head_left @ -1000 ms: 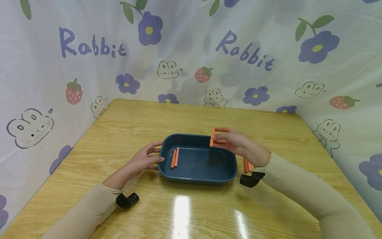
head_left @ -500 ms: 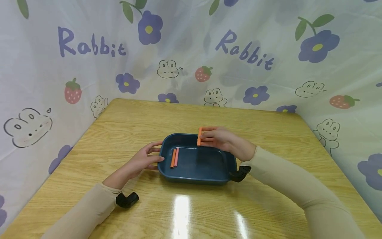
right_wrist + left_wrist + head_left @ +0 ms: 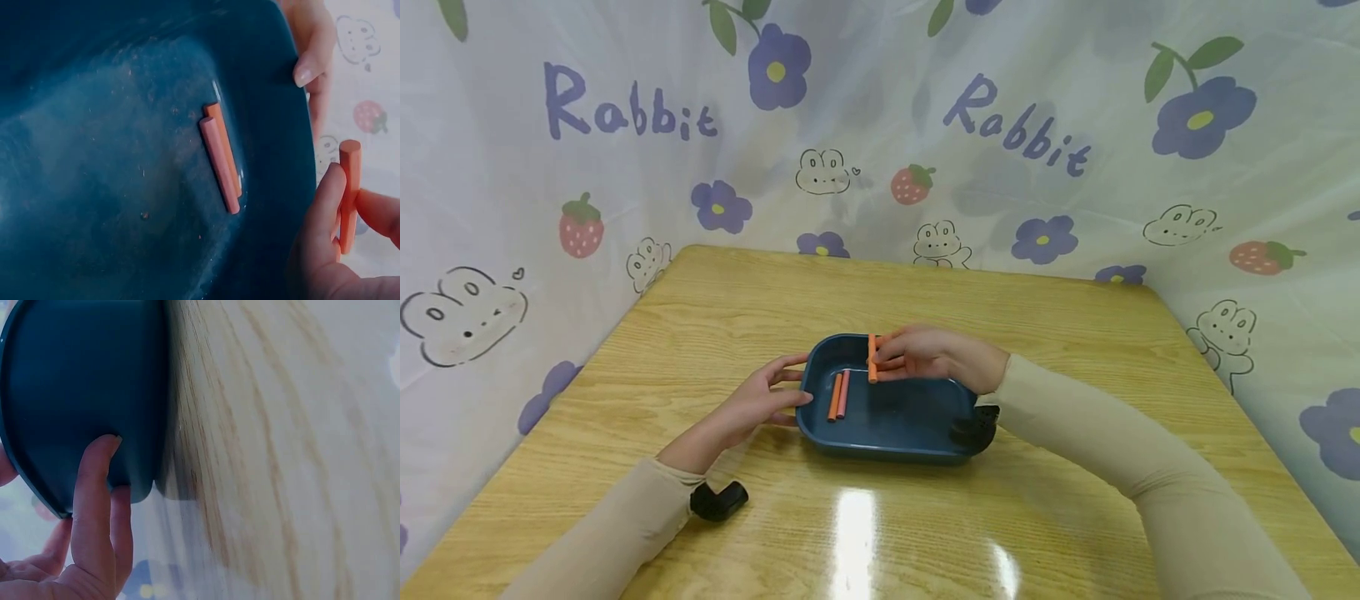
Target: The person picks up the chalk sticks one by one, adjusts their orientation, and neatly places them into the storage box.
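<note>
A dark blue plastic basin (image 3: 895,456) stands on the table, with an orange chalk stick (image 3: 834,398) and a pink chalk stick (image 3: 844,393) side by side on its floor near the left end. My left hand (image 3: 756,408) grips the basin's left end, thumb at the rim and fingers against the outer wall, as the left wrist view also shows. Between the thumb and fingers of my right hand (image 3: 936,354) another orange chalk stick (image 3: 350,203) is pinched. It is held nearly upright above the back of the basin, to the right of the two lying sticks.
The wooden table (image 3: 715,317) extends around the basin. A patterned cloth (image 3: 880,108) hangs behind and along both sides. Black wrist-worn devices sit at both cuffs; the right one (image 3: 976,429) overlaps the basin's right end in view.
My right hand has moved left over the basin with the orange chalk stick. Several sticks seen right of the basin a second ago are now hidden by the right arm. The left hand stays put.
</note>
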Tool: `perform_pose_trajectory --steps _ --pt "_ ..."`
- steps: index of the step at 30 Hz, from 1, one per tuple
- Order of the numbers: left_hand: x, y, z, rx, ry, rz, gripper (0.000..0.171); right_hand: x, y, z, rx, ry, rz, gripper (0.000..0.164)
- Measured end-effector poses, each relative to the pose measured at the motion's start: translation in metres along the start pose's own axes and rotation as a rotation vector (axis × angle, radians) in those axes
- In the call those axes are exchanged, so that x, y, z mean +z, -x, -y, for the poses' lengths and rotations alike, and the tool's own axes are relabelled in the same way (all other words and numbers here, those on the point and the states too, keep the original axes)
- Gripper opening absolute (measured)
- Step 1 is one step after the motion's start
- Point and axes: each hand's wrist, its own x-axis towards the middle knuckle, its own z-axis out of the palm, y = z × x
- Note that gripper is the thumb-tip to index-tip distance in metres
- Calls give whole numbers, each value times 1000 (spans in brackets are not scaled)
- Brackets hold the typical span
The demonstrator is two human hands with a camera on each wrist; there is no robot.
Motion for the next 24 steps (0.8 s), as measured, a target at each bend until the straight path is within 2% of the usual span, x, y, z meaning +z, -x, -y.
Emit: perform_pose_trajectory --steps 5,7,9,15,21,24 --pt "0 -1 1 11 -7 6 71 2 -10 -1 41 61 19 12" --pt "-1 -1 1 6 -1 4 71 3 -14 -3 72 79 22 6" --pt "-1 -1 2 2 9 3 71 5 -19 -6 102 94 24 10" --pt "-1 -1 2 -1 21 4 70 10 -34 -14 168 112 3 33" --pt "0 -1 2 -6 22 -3 70 15 -46 -20 215 154 -40 23" --pt "0 -1 2 -4 24 -5 70 20 -49 -22 231 166 -64 24"
